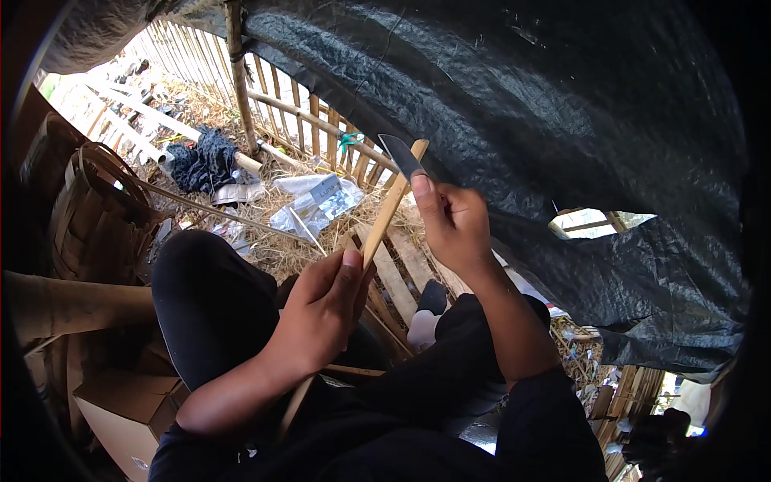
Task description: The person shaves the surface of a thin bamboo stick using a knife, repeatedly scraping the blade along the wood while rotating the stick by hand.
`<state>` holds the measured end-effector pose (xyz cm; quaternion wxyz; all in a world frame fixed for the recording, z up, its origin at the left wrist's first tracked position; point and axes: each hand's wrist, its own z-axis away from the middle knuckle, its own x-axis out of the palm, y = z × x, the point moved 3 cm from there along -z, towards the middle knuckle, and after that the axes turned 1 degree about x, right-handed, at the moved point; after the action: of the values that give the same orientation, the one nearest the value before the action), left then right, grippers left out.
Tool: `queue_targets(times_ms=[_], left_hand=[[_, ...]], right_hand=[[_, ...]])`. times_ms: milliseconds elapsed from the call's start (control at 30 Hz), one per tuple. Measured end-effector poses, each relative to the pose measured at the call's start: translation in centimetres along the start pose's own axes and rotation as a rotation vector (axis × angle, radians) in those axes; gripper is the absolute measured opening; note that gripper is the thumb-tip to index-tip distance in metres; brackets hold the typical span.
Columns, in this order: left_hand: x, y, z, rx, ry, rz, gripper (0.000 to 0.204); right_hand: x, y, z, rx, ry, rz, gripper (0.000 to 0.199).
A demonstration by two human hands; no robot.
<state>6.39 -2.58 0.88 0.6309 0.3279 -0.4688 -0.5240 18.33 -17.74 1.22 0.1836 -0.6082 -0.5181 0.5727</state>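
My left hand (321, 309) is closed around a long bamboo strip (387, 213), thumb along its upper side. The strip slants up and away to the right, and its lower end runs back under my left forearm toward my lap. My right hand (458, 229) grips a knife, whose handle is hidden inside the fingers. The dark knife blade (399, 154) points up and to the left, crossing the strip near its far end. My right thumb presses at the base of the blade, beside the strip.
A black plastic sheet (522, 104) hangs along the right. Beyond stand a bamboo fence (309, 120) and a post (239, 80). Clear plastic bags (321, 201) and dark cloth (205, 161) lie on straw. Woven baskets (96, 201) and a cardboard box (120, 410) stand left.
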Motion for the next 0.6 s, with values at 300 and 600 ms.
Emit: queue_targets(times_ms=[300, 600], left_hand=[[-0.5, 0.3, -0.3, 0.251, 0.159, -0.412, 0.035], [-0.9, -0.3, -0.5, 0.193, 0.159, -0.415, 0.035]], right_hand=[[-0.2, 1.2, -0.7, 0.042, -0.05, 0.031, 0.048], [1.2, 1.6, 0.4, 0.064, -0.068, -0.034, 0.051]])
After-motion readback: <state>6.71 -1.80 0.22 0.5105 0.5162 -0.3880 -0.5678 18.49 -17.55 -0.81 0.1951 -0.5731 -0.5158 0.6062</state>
